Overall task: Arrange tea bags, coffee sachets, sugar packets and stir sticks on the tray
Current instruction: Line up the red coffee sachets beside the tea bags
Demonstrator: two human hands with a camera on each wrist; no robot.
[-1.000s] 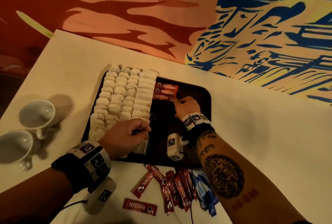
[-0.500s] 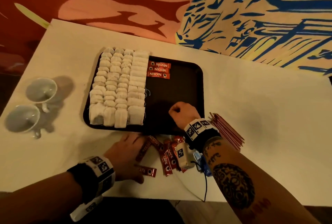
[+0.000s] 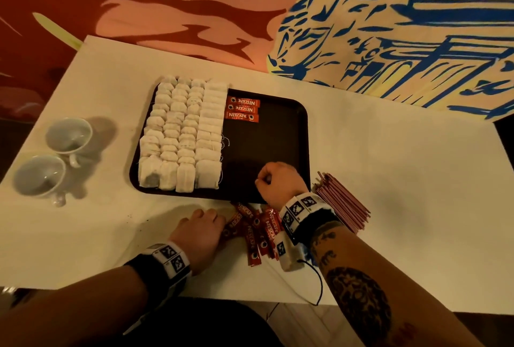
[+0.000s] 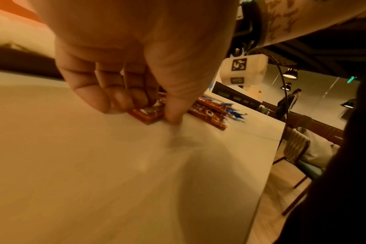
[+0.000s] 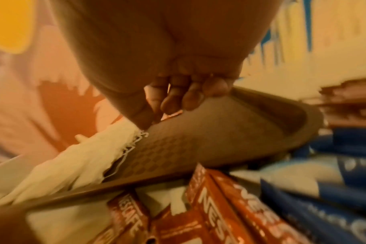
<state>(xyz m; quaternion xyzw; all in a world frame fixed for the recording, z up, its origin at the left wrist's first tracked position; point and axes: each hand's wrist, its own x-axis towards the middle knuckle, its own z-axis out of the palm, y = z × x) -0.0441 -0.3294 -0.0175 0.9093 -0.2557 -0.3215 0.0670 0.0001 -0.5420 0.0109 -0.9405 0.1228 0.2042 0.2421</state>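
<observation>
A dark tray (image 3: pixel 267 146) holds rows of white tea bags (image 3: pixel 183 135) on its left half and three red coffee sachets (image 3: pixel 242 108) at its far middle. More red sachets (image 3: pixel 256 229) lie loose on the table in front of the tray. My left hand (image 3: pixel 205 224) is down on the table at that pile; in the left wrist view its fingers and thumb (image 4: pixel 146 112) pinch one sachet (image 4: pixel 148 115). My right hand (image 3: pixel 274 182) hovers over the tray's near right corner as a fist; its curled fingers (image 5: pixel 178 97) hold nothing. Blue sugar packets (image 5: pixel 334 181) lie under my right wrist.
A bundle of red stir sticks (image 3: pixel 342 204) lies on the table just right of the tray. Two white cups (image 3: pixel 68 135) (image 3: pixel 39 176) lie tipped at the table's left. The table's front edge (image 3: pixel 250 298) is close behind my wrists. A cable (image 3: pixel 317 285) trails from my right wrist.
My left hand left the tea bags and came down on the loose sachets in front of the tray. My right hand drew back from the far sachets to the tray's near corner.
</observation>
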